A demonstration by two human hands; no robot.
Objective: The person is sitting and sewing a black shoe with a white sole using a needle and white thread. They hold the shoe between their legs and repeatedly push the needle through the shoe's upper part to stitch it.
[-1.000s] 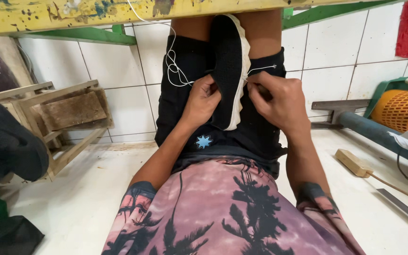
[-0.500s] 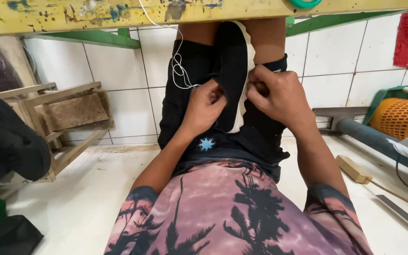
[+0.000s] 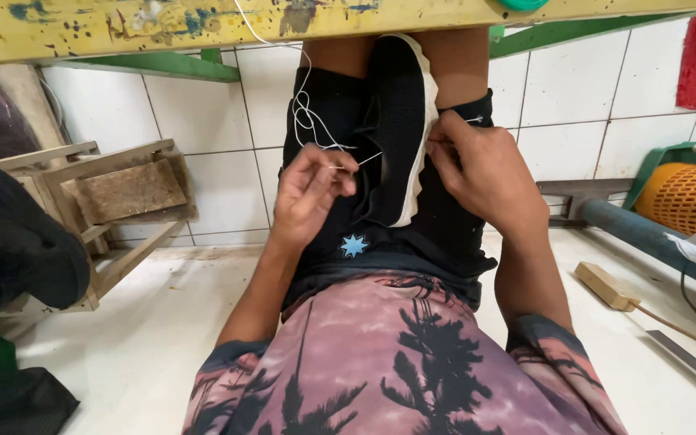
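Stitching of a black shoe (image 3: pixel 400 129) with white thread (image 3: pixel 309 121), part way along the sole seam as far as we can judge.

We hold the shoe upright between our knees, toe tucked under the yellow worktop (image 3: pixel 122 28), its pale sole edge facing right. Left of the shoe, our left hand (image 3: pixel 309 193) pinches what looks like a thin needle and the thread end between thumb and fingertips, with slack thread looping up just left of the shoe. Right of the shoe, our right hand (image 3: pixel 485 173) presses against the sole edge, fingertips closed on a short strand there. We cannot tell how many stitches sit in the seam; the loose loops suggest a stitch not yet drawn tight, and more of the edge probably remains. A wooden stool (image 3: pixel 114 201) stands well left of the shoe.
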